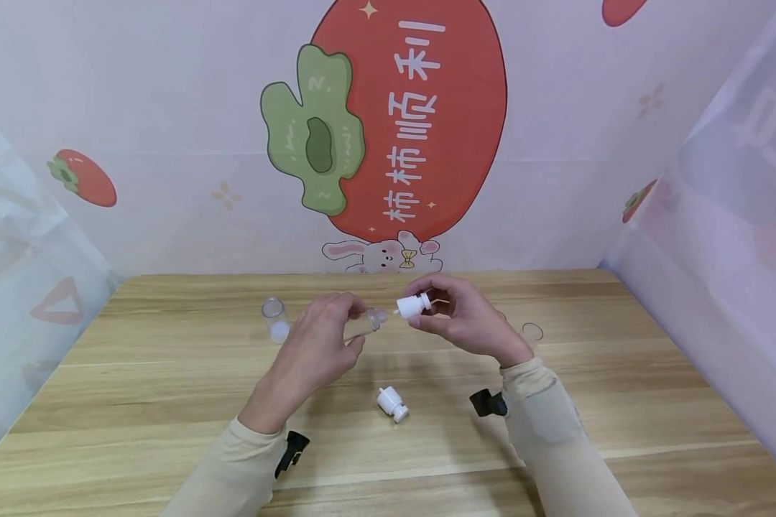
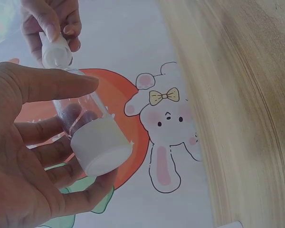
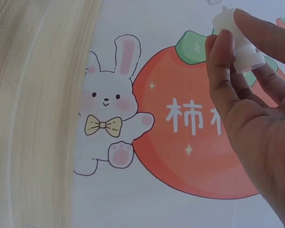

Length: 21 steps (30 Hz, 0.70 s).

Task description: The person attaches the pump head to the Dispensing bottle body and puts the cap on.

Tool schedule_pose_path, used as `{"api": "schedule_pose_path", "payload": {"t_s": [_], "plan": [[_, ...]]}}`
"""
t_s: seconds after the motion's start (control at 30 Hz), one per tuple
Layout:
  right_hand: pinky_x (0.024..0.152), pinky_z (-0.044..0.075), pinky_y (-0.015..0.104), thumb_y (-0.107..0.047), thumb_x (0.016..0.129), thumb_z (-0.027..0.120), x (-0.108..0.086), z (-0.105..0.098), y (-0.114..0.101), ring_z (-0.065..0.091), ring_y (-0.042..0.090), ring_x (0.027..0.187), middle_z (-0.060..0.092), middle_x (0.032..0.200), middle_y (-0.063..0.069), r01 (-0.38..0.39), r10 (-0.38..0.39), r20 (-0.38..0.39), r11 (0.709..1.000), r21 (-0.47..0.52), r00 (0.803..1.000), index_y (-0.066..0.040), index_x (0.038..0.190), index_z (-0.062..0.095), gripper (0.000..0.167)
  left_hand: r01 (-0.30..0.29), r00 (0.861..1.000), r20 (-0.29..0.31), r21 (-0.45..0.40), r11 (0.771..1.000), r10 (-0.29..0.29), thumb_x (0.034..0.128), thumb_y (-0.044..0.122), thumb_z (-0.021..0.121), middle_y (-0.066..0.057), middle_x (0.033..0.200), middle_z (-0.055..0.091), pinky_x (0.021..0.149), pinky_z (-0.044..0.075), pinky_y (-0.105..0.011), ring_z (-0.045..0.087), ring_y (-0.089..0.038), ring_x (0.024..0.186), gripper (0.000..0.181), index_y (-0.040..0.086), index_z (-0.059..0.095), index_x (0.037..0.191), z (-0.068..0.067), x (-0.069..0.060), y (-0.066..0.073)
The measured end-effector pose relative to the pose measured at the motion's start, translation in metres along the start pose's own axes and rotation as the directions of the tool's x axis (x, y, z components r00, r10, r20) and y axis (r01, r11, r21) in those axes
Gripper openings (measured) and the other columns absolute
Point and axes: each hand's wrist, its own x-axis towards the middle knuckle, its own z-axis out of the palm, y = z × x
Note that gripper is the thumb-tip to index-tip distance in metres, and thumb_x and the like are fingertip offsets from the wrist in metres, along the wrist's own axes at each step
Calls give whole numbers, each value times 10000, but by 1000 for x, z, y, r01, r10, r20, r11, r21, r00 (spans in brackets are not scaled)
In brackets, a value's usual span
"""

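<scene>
Both forearms extend forward from the lower edge and converge above the wooden table (image 1: pixel 187 402). The left hand (image 1: pixel 320 330) is raised over the left-centre of the surface, back of the hand upward; it grips a clear bottle (image 1: pixel 360 327), thumb laid across the upper side and fingers curled behind and beneath, one reaching the white base (image 2: pixel 102 147). The bottle is tilted well over, its neck directed toward the opposite hand. The right hand (image 1: pixel 462 319), bent inward at the wrist, pinches a white pump top (image 1: pixel 412 306) between thumb and index finger, remaining fingers curled behind. The pump top is tilted, its narrow tip facing the bottle neck; the two are near but apart. A second white pump top (image 1: pixel 393 403) lies on the table between the forearms. A second clear bottle (image 1: pixel 275 320) is located just beyond the left hand, to its left.
</scene>
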Motion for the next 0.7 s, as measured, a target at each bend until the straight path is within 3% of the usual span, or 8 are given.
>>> {"api": "schedule_pose_path", "payload": {"t_s": [0.47, 0.7], "plan": [[891, 561, 340, 53, 856, 768, 1, 2, 0, 628, 264, 945, 651, 1128, 96, 16, -16, -10, 1000, -22, 1000, 12, 1208, 660, 370, -11, 1000, 9, -15, 1000, 11, 773, -4, 822, -97, 1022, 711, 872, 531, -466, 649, -286, 991, 320, 10, 709, 1073, 0, 0, 2], [887, 563, 338, 50, 851, 776, 1, 3, 1, 630, 259, 939, 657, 1128, 86, 21, -22, -13, 999, -27, 1000, -24, 1191, 679, 361, -3, 1000, 18, -26, 1000, 3, 779, 8, 821, -98, 1023, 705, 865, 534, -468, 646, -281, 982, 314, 10, 707, 1072, 1, -1, 3]]}}
